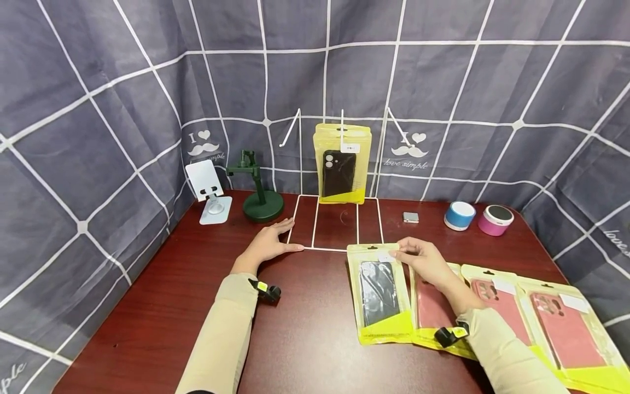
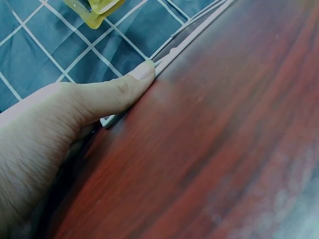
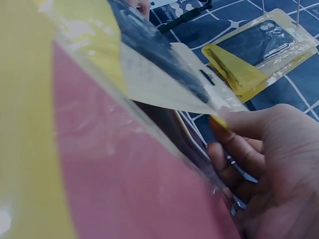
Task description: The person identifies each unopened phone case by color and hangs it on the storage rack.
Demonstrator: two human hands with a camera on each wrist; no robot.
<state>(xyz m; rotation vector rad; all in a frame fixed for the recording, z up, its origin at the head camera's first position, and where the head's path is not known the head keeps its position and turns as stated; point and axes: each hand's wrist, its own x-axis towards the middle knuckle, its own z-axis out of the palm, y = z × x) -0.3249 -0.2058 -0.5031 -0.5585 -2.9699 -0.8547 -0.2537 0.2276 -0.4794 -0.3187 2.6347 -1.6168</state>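
My left hand point(image 1: 284, 236) lies flat on the dark red table point(image 1: 305, 328), fingers straight. Its thumb point(image 2: 130, 84) presses the front-left corner of a white wire rack base point(image 1: 315, 247). My right hand point(image 1: 401, 253) pinches the top right corner of a yellow-edged bag holding a black phone case point(image 1: 379, 293), which lies on the table. In the right wrist view the fingers point(image 3: 239, 149) grip that bag's top edge point(image 3: 172, 82) over a pink case bag point(image 3: 124, 189). More black-case bags point(image 1: 340, 164) hang on the rack's middle hook.
Several pink case bags point(image 1: 561, 328) overlap at the front right. A green clamp stand point(image 1: 261, 202) and a white phone stand point(image 1: 209, 191) are at the back left. A small silver object point(image 1: 410, 217), a blue speaker point(image 1: 460, 215) and a pink speaker point(image 1: 496, 220) stand at the back right.
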